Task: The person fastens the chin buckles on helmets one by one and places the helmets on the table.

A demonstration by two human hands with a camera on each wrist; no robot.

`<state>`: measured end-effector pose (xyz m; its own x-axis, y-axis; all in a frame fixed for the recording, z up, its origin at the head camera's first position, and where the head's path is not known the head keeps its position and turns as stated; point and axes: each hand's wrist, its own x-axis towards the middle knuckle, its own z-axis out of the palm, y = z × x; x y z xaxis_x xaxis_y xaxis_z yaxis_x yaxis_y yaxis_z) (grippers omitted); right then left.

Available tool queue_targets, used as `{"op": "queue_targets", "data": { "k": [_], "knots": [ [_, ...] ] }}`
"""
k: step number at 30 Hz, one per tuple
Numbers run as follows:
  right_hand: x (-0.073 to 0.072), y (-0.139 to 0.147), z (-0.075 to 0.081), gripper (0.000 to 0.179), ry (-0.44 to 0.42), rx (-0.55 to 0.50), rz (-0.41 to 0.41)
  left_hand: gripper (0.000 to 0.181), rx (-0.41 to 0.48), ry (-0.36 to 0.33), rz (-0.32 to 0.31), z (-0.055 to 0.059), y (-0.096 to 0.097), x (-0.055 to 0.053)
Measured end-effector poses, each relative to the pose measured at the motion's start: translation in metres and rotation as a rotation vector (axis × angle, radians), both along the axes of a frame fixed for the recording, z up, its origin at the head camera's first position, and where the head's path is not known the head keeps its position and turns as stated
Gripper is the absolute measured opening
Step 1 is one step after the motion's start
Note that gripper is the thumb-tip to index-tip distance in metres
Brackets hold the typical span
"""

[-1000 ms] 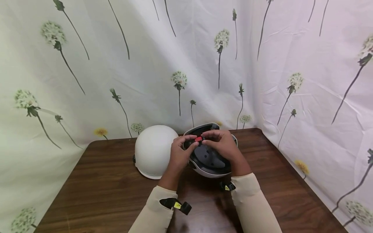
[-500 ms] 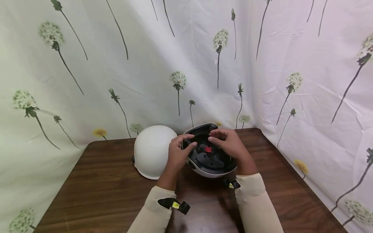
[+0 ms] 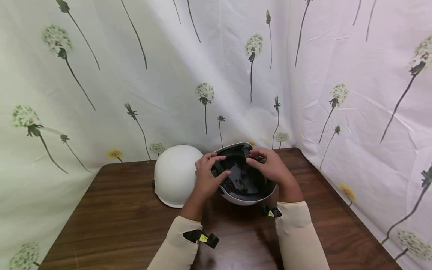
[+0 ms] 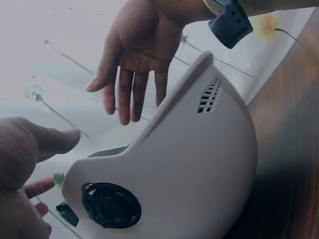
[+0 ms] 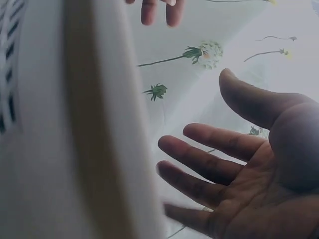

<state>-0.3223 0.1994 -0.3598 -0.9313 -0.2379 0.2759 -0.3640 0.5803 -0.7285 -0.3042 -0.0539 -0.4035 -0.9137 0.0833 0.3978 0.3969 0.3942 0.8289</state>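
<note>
A white helmet (image 3: 245, 203) lies upside down on the table, its black padded inside facing up. My left hand (image 3: 206, 177) hovers at its left rim, thumb and fingers spread apart with nothing between them. Over the right side is my right hand (image 3: 272, 167), its fingertips close to a dark strap (image 3: 246, 150). In the right wrist view the right hand (image 5: 244, 169) has extended fingers and an empty palm. The left wrist view shows the helmet's vent (image 4: 210, 94) and a round black fitting (image 4: 111, 205). The red buckle is mostly hidden inside.
A second white helmet (image 3: 177, 176) stands dome up just left of my left hand. Both are on a dark wooden table (image 3: 125, 221). Behind hangs a white curtain (image 3: 168, 93) with a dandelion print, close to the table's back edge.
Both hands held the red buckle together; they have let go and moved apart, the right hand going rightward. The buckle has dropped down into the helmet.
</note>
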Motion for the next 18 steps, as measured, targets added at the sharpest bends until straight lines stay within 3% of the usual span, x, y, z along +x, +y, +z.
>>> {"op": "queue_targets", "data": {
  "k": [4,9,15,18],
  "knots": [
    [0.001,0.005,-0.001,0.050,-0.010,-0.002,-0.025,0.057,-0.143,0.004,-0.017,-0.002,-0.005,-0.001],
    [-0.005,0.011,-0.008,0.067,-0.021,0.105,-0.099,0.074,-0.327,-0.051,-0.036,0.000,-0.013,-0.001],
    [-0.014,0.016,-0.022,0.072,-0.151,0.222,-0.072,0.091,-0.520,-0.124,-0.009,0.003,-0.017,0.000],
    [-0.014,0.021,-0.025,0.073,-0.218,0.239,-0.070,0.096,-0.574,-0.144,-0.001,0.002,-0.017,0.001]
  ]
}}
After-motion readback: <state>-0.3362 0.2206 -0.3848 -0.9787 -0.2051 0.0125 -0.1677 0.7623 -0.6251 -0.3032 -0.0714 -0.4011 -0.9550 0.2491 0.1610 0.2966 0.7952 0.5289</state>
